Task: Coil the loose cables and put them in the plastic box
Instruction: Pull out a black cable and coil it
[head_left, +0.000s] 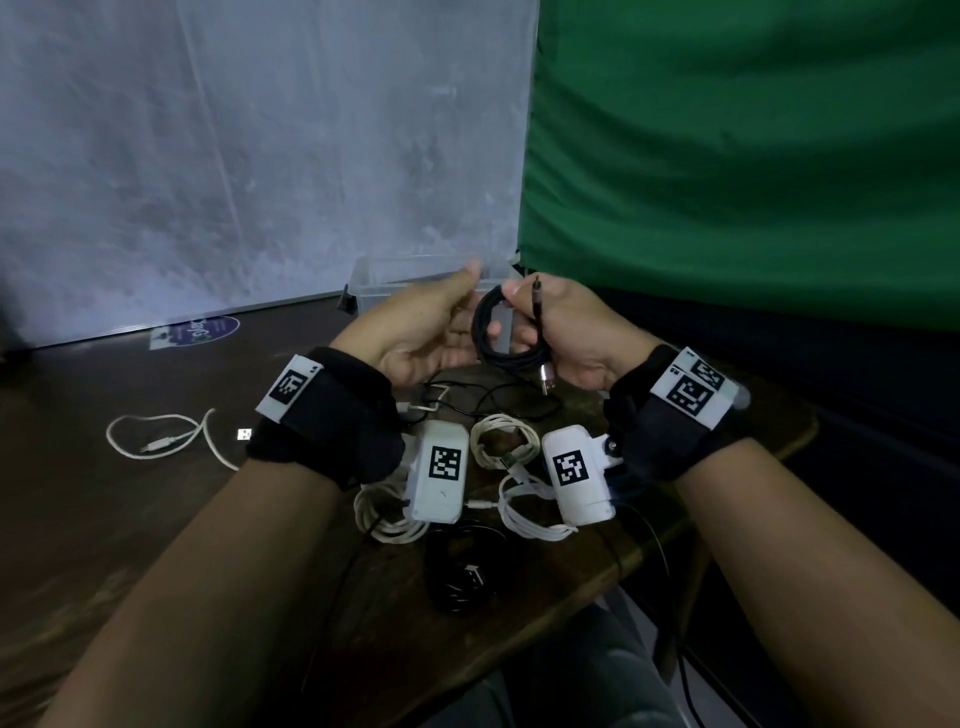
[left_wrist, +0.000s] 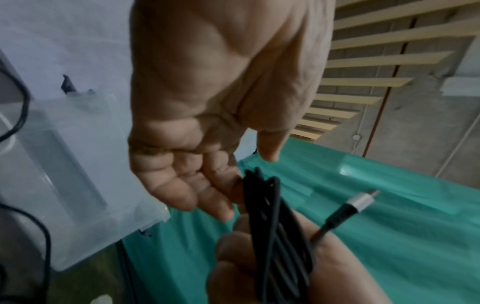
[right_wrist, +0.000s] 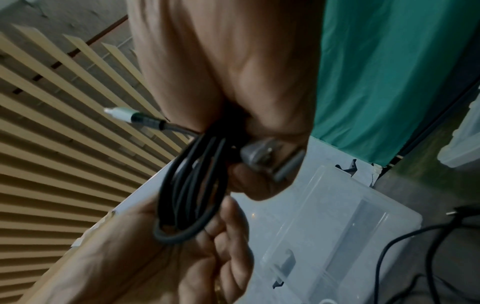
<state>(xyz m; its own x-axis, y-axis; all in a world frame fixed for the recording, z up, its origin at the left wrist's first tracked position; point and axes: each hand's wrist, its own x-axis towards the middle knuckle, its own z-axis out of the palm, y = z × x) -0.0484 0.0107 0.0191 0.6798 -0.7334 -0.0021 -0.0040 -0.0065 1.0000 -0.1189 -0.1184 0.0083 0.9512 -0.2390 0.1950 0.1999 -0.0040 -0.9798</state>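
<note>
Both hands are raised above the dark wooden surface (head_left: 130, 519), just in front of the clear plastic box (head_left: 384, 283), which stands at the far edge against the grey backdrop. The right hand (head_left: 566, 332) has its grip closed round a coiled black cable (head_left: 506, 338): the loops hang from the curled fingers, one plug end (head_left: 536, 291) sticks up past the thumb, and a silver plug (head_left: 546, 383) points down below the palm. The left hand (head_left: 431, 325) is just beside the coil, its grip spread and relaxed, fingers loosely bent with the fingertips (left_wrist: 228, 214) touching the loops; the thumb points up and away.

On the surface below the wrists lie more cables: a loose white cable (head_left: 161, 431) to the left, a thin black cable (head_left: 493, 400) under the hands, and three white coils (head_left: 501, 441) nearer the person, partly hidden by the wrist cameras. A black bundle (head_left: 462, 577) lies nearest. A green cloth (head_left: 753, 156) hangs at the far right.
</note>
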